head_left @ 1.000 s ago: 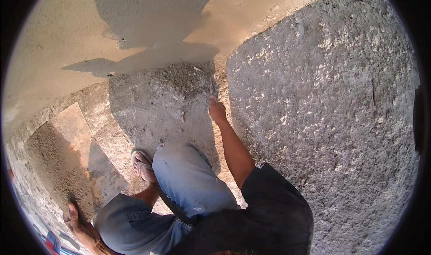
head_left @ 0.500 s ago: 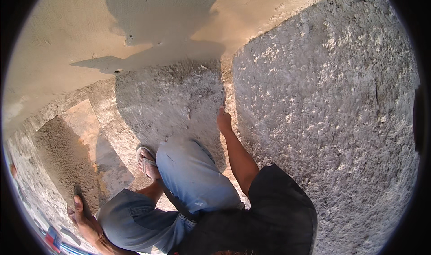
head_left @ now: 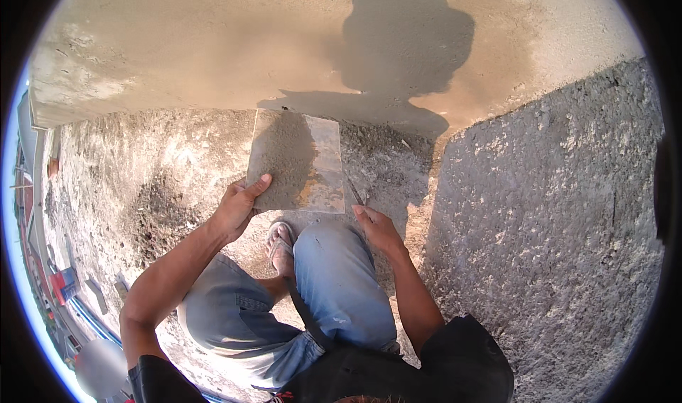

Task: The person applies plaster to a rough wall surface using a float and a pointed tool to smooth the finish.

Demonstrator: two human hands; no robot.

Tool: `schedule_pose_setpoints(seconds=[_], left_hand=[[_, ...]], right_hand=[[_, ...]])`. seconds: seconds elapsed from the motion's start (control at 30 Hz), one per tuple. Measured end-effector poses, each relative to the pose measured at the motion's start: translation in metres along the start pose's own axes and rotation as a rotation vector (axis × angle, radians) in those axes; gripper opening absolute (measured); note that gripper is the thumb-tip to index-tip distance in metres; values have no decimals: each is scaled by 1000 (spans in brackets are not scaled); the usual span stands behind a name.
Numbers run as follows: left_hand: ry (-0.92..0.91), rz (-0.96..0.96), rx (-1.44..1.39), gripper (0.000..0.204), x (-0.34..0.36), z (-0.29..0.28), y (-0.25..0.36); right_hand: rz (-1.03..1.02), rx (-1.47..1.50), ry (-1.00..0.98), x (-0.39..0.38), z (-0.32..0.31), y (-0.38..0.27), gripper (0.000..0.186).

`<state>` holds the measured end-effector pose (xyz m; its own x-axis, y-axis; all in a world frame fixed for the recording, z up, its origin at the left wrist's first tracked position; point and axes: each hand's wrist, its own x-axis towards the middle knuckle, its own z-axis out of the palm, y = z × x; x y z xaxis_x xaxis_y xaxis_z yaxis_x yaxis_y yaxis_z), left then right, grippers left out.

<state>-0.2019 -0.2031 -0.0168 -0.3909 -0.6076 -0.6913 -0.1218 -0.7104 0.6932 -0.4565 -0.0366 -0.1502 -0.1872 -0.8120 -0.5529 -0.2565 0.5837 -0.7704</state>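
Left hand [head_left: 238,208] grips the board [head_left: 328,163] at its lower-left corner, now brought inward, putting mortar [head_left: 282,147] seemingly within reach of the tool [head_left: 354,191] the right hand [head_left: 379,227] grasps.

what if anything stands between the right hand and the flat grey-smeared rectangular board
Nothing visible does. The right hand, holding a thin dark tool, is beside the lower right corner of the flat grey-smeared rectangular board in the left hand.
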Motion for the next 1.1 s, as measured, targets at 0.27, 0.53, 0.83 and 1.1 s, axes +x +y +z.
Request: schedule_pose_setpoints(seconds=[0.27, 0.53, 0.83, 1.1], left_hand=[[-3, 85, -191, 57, 17, 35, -34], [26, 121, -284, 49, -31, 10, -39], [-181, 127, 89, 61, -51, -26, -33], [-356, 9, -165, 58, -55, -44, -64]], right_hand=[[-161, 573, -261, -4, -13, -15, 90], [-107, 944, -450, 16, 34, -54, 91], [-59, 777, -393, 9, 27, -90, 66], [-52, 1192, -603, -35, 36, -125, 56]])
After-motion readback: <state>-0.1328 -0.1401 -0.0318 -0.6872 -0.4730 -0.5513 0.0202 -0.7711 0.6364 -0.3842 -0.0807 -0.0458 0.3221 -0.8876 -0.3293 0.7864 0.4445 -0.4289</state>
